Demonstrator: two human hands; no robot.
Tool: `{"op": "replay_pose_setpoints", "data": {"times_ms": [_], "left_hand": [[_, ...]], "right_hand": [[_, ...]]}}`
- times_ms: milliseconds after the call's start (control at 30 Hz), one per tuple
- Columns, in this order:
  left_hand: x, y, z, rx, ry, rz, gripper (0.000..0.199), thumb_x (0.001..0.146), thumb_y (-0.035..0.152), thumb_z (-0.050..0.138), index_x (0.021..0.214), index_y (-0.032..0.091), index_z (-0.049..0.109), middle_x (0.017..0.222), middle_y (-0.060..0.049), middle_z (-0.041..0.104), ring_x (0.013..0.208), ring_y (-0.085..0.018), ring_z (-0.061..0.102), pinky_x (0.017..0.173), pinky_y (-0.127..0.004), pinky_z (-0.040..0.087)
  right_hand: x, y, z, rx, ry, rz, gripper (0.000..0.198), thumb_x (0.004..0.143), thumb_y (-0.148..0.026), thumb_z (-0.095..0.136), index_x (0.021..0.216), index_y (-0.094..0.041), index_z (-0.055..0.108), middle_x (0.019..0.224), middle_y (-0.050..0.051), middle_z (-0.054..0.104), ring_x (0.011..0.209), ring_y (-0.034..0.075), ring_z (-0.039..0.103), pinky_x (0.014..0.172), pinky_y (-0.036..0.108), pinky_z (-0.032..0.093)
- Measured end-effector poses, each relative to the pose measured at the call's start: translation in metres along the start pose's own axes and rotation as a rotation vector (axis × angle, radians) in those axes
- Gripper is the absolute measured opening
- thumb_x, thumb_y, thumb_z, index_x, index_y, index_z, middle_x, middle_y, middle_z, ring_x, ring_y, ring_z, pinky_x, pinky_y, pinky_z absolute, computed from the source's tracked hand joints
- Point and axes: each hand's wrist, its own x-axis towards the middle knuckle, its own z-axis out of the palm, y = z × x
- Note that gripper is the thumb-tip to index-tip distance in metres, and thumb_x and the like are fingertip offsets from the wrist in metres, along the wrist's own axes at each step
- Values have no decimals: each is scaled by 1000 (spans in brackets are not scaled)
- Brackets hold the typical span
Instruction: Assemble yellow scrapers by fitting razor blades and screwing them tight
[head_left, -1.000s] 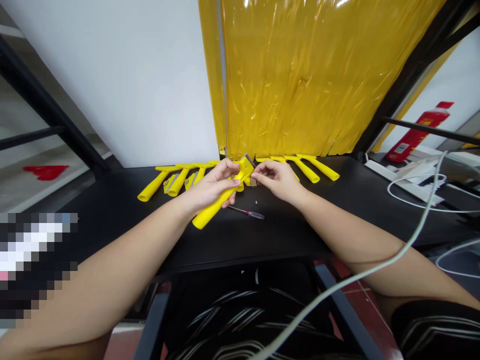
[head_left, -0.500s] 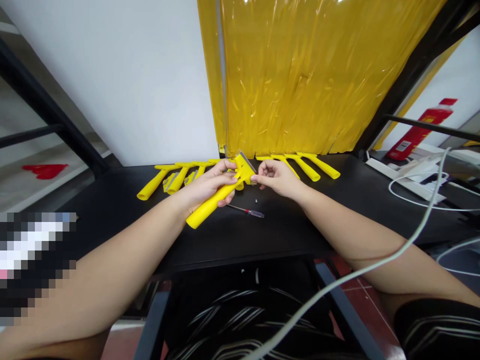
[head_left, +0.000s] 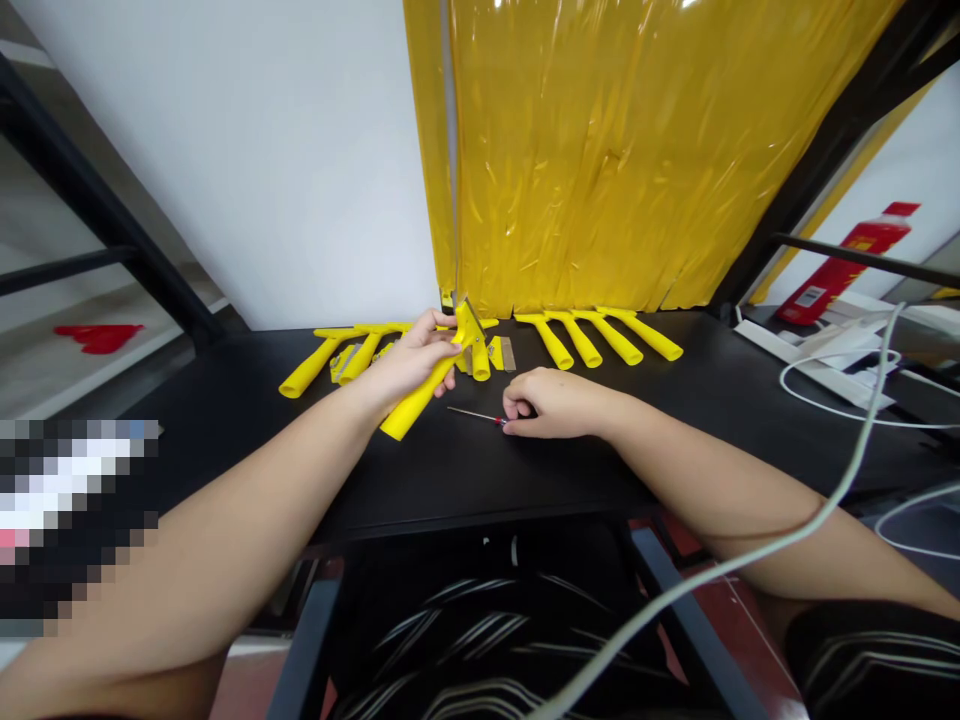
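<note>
A yellow scraper (head_left: 418,402) with a metal blade at its head is gripped by my left hand (head_left: 409,362), its round handle end slanting down toward me. My right hand (head_left: 553,402) is closed around the handle of a small screwdriver (head_left: 474,413) on the black table. Only the thin shaft and a bit of red show; the rest of the handle is hidden by my fingers. Behind my left hand lie small yellow pieces with metal blades (head_left: 508,353).
Yellow handles lie in rows at the back, some on the left (head_left: 306,370) and some on the right (head_left: 583,340) of the black table (head_left: 450,480). A red bottle (head_left: 840,265) stands at right. A pale cable (head_left: 750,545) crosses in front of my right arm.
My right hand has left the scraper's head, moved down toward me and closed on the screwdriver. The scraper stays in my left hand, turned slightly.
</note>
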Motion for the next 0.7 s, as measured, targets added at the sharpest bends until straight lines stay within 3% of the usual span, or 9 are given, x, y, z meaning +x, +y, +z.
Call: {"op": "replay_pose_setpoints", "data": {"times_ms": [133,233,300,467,700], "left_hand": [[0,0,-1,29,35,10,33,88,18,66,111,26,43,73,6,60,47,-13,64,39,-20,44],[1,2,-3,18,81,-21,37,86,18,67,113,26,43,71,7,59,45,-13,63,39,-21,43],[2,2,-4,1,106,-34,39,85,18,67,114,26,43,70,7,59,44,-13,62,39,-21,43],[3,2,-6,-49,130,-50,40,83,20,69,112,27,43,70,7,59,43,-14,61,39,-21,43],[1,5,-3,-62,129,-85,41,84,21,69,114,27,43,76,5,63,44,-13,63,38,-21,41]], "right_hand": [[-1,12,-4,97,5,-48,12,93,-28,72,84,-21,67,87,4,73,72,16,60,65,30,41],[-4,31,-10,275,52,27,15,96,-34,68,92,-20,64,83,3,73,69,16,61,62,29,44],[-6,43,-15,354,169,84,17,95,-36,68,93,-20,62,79,3,71,65,16,60,60,29,44],[-4,57,-17,347,415,153,21,93,-40,72,88,-21,62,76,2,67,62,16,58,59,30,43],[1,50,-12,311,422,181,20,93,-37,72,88,-21,63,74,2,66,61,16,58,60,31,44]]}}
